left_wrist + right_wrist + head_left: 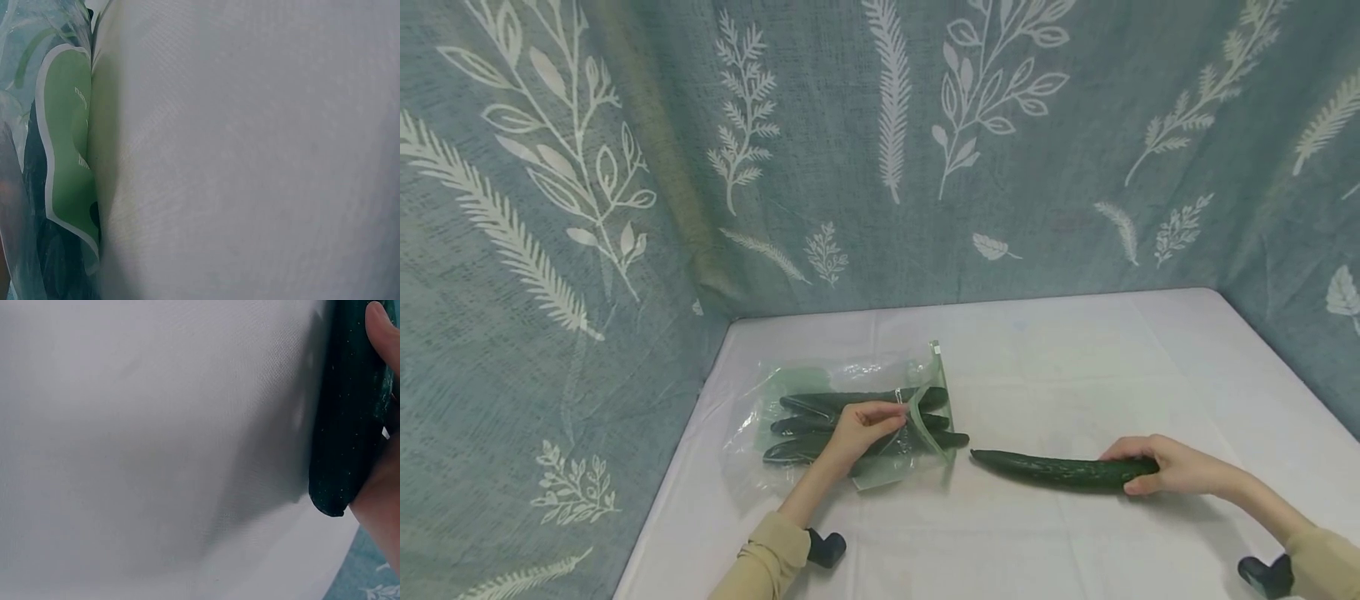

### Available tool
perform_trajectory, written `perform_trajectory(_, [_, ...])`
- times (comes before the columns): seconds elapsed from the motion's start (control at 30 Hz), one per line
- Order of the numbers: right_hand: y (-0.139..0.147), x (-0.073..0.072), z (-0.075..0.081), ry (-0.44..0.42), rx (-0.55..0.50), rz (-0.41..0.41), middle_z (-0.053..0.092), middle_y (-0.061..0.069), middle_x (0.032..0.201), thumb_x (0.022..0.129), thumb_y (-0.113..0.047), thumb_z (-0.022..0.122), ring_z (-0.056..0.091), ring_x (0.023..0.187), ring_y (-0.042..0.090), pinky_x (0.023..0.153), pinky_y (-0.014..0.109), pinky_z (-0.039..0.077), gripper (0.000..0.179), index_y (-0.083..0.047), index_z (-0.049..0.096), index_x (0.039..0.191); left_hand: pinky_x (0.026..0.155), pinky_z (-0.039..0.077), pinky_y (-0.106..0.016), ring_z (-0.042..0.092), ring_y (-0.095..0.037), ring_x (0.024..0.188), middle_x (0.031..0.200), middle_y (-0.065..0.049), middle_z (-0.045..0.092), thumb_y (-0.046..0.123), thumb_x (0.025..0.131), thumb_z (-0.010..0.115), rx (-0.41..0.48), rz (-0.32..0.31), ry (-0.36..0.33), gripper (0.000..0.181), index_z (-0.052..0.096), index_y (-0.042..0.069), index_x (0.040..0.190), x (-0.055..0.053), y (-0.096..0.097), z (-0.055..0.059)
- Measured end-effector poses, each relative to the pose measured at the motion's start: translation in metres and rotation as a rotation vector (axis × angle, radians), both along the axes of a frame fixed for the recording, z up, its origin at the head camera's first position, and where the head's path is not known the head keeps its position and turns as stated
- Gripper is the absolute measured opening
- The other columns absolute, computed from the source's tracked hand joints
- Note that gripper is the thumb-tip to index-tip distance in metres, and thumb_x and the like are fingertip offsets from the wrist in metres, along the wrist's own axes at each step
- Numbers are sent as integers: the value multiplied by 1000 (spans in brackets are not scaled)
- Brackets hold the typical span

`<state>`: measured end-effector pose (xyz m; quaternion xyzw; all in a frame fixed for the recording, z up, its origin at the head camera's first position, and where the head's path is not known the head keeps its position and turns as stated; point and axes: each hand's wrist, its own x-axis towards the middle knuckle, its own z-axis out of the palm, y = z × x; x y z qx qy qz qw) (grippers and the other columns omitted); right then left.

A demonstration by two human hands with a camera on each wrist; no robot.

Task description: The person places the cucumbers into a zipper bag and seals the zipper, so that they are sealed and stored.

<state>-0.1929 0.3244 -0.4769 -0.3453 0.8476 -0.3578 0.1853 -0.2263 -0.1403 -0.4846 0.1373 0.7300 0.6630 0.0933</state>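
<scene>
A clear plastic bag with green printed parts point(745, 437) lies flat at the left of the table, with several dark green cucumbers point(790, 451) inside. My left hand point(859, 429) pinches the bag's top layer near its opening, which faces right and gapes a little. One cucumber's tip pokes just past the opening. To the right, my right hand point(1180, 467) grips another cucumber point(1052, 469) by its right end, its far tip pointing at the bag's mouth. In the right wrist view the thumb lies along this cucumber point(350, 412), close over the cloth.
A white cloth point(1060, 358) covers the table. Blue-green curtains with white leaf prints point(820, 150) hang behind it and at both sides. A green label on the bag point(69, 137) stands at the left of the left wrist view.
</scene>
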Motion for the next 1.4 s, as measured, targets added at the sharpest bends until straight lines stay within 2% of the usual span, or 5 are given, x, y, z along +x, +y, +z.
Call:
perform_trajectory(0.27, [1, 2, 0, -5, -44, 30, 65, -6, 116, 86, -12, 68, 54, 105, -7, 81, 16, 48, 34, -8, 62, 119, 84, 55, -19, 66, 2, 92, 114, -19, 67, 7, 86, 68, -9, 1, 0, 31, 63, -9, 113, 0, 0, 0])
perform_trajectory(0.67, [7, 7, 6, 122, -52, -26, 59, -18, 119, 88, -8, 65, 50, 110, -11, 80, 16, 49, 33, -8, 61, 121, 85, 55, -19, 66, 2, 91, 102, 5, 73, 6, 85, 68, 22, 1, -15, 32, 63, -10, 113, -1, 0, -1])
perform_trajectory(1.03, [0, 6, 7, 240, -81, -128, 56, -26, 117, 84, -6, 69, 50, 105, -12, 75, 15, 49, 35, -5, 61, 118, 85, 55, -19, 66, 2, 90, 104, 1, 73, 7, 85, 68, 7, 13, -26, 32, 63, -10, 112, 0, 1, 0])
perform_trajectory(1.27, [-6, 5, 7, 280, -68, -143, 59, -19, 115, 84, -8, 69, 52, 102, -10, 72, 17, 49, 33, -7, 62, 117, 84, 55, -18, 65, 3, 90, 114, -20, 67, 6, 86, 68, -10, 20, -21, 31, 64, -9, 112, 2, 1, 2])
perform_trajectory(1.4, [-9, 4, 4, 324, -60, -157, 60, -17, 114, 83, -9, 71, 52, 102, -11, 71, 16, 49, 34, -8, 63, 116, 85, 55, -19, 65, 2, 90, 114, -20, 67, 6, 86, 68, -3, 12, -14, 31, 63, -9, 112, 2, 0, 2])
